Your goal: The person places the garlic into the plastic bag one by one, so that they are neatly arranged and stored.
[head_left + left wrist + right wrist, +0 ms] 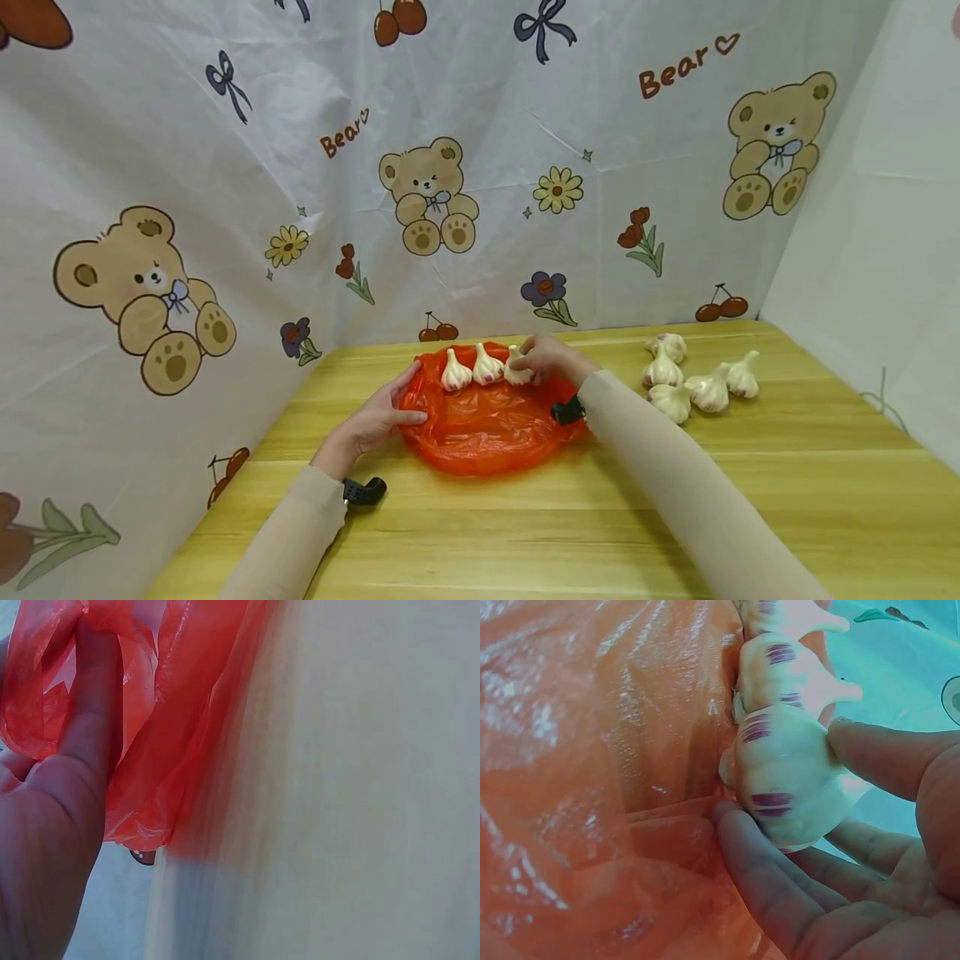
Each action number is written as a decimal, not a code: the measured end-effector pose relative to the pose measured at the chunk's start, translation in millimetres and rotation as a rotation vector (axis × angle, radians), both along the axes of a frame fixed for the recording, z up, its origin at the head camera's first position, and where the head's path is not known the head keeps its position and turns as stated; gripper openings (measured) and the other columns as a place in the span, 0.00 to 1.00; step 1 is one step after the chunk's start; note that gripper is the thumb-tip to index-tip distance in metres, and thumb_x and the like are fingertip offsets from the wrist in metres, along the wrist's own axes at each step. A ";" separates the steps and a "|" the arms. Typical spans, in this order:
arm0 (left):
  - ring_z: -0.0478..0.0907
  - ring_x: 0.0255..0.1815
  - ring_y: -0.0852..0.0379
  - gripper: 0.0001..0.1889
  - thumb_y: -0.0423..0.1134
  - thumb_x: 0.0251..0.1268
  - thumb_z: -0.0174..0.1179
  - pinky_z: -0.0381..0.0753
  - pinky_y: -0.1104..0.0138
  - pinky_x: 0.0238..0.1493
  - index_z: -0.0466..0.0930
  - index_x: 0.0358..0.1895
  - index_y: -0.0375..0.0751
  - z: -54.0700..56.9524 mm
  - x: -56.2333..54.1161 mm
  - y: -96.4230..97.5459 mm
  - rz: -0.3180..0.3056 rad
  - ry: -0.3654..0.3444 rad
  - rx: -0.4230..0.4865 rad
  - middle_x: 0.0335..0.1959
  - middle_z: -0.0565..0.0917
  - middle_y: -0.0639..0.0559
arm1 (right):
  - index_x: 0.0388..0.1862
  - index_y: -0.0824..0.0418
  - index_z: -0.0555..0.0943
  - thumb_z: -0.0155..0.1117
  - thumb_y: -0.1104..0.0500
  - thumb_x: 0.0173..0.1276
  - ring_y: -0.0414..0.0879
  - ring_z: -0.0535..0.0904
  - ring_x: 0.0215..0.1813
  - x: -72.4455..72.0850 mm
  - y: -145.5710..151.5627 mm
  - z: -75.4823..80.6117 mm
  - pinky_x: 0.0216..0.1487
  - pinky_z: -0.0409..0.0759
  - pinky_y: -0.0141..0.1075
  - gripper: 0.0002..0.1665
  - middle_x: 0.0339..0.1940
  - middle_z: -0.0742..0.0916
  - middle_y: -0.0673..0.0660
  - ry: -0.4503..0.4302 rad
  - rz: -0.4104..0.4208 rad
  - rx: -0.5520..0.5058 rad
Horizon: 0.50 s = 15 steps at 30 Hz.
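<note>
A red plastic bag point(487, 437) lies spread open on the table, its rim rolled outward. At its left side my left hand point(375, 421) grips the rim, the thumb lying over the edge; in the left wrist view a digit reaches into a fold of the film. Along the far side inside the bag stand two garlic bulbs, a left one point(456, 372) and a middle one point(487, 365). Beside them my right hand point(551, 360) holds a third garlic bulb point(795, 776) between thumb and fingers, its purple-streaked base towards the right wrist camera.
To the right of the bag, a group of several loose garlic bulbs point(708, 389) lies on the wooden table point(480, 533). Behind the table hangs a cloth point(480, 292) printed with bears and flowers. A thin cable point(885, 404) shows at the right wall.
</note>
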<state>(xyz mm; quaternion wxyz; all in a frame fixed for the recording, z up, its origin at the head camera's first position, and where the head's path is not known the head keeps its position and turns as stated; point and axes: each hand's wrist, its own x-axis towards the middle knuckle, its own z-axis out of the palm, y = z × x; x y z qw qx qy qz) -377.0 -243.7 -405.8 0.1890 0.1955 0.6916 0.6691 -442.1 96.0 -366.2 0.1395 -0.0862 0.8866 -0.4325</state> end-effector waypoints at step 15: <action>0.47 0.84 0.34 0.56 0.21 0.64 0.64 0.81 0.56 0.66 0.38 0.86 0.59 -1.6 -0.6 0.1 0.005 0.002 -0.006 0.87 0.38 0.47 | 0.41 0.63 0.84 0.64 0.51 0.76 0.46 0.79 0.28 -4.4 4.1 -8.2 0.29 0.80 0.29 0.16 0.27 0.82 0.53 0.160 0.006 0.147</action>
